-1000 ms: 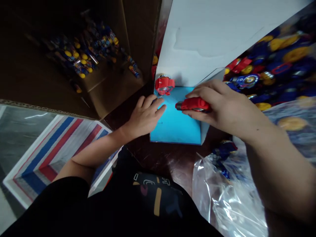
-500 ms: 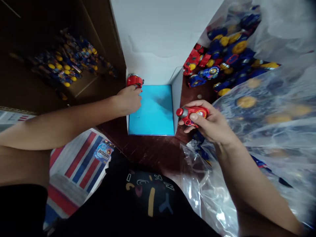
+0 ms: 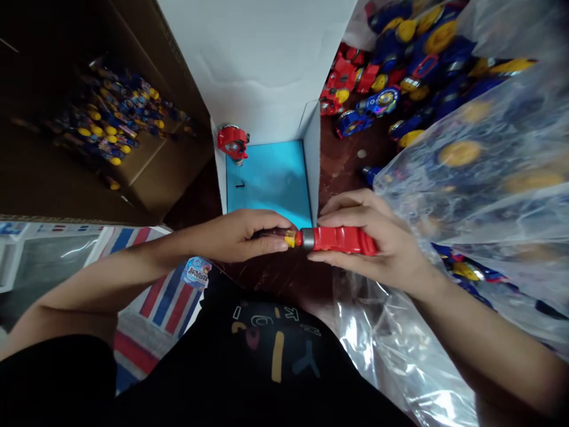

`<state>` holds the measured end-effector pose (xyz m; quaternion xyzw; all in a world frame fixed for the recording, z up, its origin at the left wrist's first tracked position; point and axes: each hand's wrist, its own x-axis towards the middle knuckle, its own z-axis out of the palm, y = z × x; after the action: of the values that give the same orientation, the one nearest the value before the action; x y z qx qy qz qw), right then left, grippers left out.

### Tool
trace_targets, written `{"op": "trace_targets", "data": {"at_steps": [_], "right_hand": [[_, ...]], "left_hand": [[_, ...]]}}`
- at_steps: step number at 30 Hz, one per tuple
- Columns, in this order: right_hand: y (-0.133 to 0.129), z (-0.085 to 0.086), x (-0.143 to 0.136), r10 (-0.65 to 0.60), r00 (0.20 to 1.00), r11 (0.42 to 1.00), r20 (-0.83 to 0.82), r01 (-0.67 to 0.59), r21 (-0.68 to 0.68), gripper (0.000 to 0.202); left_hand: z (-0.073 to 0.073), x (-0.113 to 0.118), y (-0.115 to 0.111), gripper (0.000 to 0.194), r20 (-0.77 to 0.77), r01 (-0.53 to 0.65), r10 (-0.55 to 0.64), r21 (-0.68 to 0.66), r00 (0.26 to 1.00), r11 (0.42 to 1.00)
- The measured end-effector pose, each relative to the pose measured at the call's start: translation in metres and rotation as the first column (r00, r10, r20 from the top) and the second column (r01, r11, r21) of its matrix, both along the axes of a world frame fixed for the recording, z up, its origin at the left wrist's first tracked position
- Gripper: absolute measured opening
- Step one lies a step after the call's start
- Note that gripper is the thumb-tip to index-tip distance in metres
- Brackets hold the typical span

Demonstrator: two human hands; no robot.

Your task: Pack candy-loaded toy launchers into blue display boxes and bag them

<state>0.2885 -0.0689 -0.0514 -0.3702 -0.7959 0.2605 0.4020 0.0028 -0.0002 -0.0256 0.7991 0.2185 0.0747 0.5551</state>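
- Fitting the tube [image 3: 274,232] to the red toy [image 3: 343,239] looks to me like the step in hand, judging by how they are held end to end
- From my end, the next move seems to call for both pieces in one line, then a push or a twist at the join; I can't tell which
- My left hand [image 3: 235,236] is closed on the tube, thumb on the near side, with a yellow end [image 3: 290,238] poking out to the right
- My right hand [image 3: 380,237] is clamped round the body of the red toy, its grey collar [image 3: 307,238] and red tip [image 3: 299,238] pointing left
- The hands are apart, with that tip in the gap right at the yellow end; whether the two touch, my feed won't show
- Both hands are in front of the white box [image 3: 262,65], at the near side of its blue floor [image 3: 275,178]
- Another toy [image 3: 233,143] sits at the back left of the box, a pile [image 3: 380,102] lies to the right and a carton [image 3: 155,178] stands to the left
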Motion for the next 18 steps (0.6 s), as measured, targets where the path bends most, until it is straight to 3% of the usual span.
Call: {"op": "trace_targets", "data": {"at_steps": [2,4,7,9,14,16,18], "right_hand": [[0.001,0.001,-0.009,0.042,0.999,0.999,0.018,-0.042,0.009,0.044],[0.001,0.0,-0.016,0.059,0.998,0.998,0.02,-0.059,0.005,0.041],[-0.003,-0.002,-0.026,0.018,1.0,0.999,-0.003,-0.018,-0.035,0.042],[-0.006,-0.003,-0.032,-0.029,0.999,0.998,-0.027,0.028,-0.058,0.045],[-0.004,-0.017,-0.047,-0.018,0.996,0.983,-0.086,0.002,-0.185,0.041],[-0.001,-0.026,-0.051,0.003,0.993,0.965,-0.115,-0.033,-0.26,0.038],[0.002,-0.033,-0.053,0.01,0.992,0.956,-0.129,-0.048,-0.289,0.038]], "left_hand": [[-0.002,-0.005,-0.009,0.028,-0.001,-0.057,0.057,-0.115,0.998,0.992],[-0.004,-0.009,-0.014,0.028,0.002,-0.097,0.098,-0.125,0.995,0.987],[-0.004,-0.013,-0.019,0.026,0.034,-0.124,0.122,0.07,0.992,0.99],[-0.006,-0.016,-0.023,0.029,0.038,-0.153,0.148,0.268,0.988,0.951],[-0.036,-0.025,-0.031,0.045,0.04,-0.113,0.116,0.679,0.992,0.725],[-0.05,-0.029,-0.031,0.046,0.036,-0.094,0.099,0.731,0.994,0.676],[-0.058,-0.034,-0.03,0.046,0.044,-0.105,0.103,0.681,0.994,0.725]]}}
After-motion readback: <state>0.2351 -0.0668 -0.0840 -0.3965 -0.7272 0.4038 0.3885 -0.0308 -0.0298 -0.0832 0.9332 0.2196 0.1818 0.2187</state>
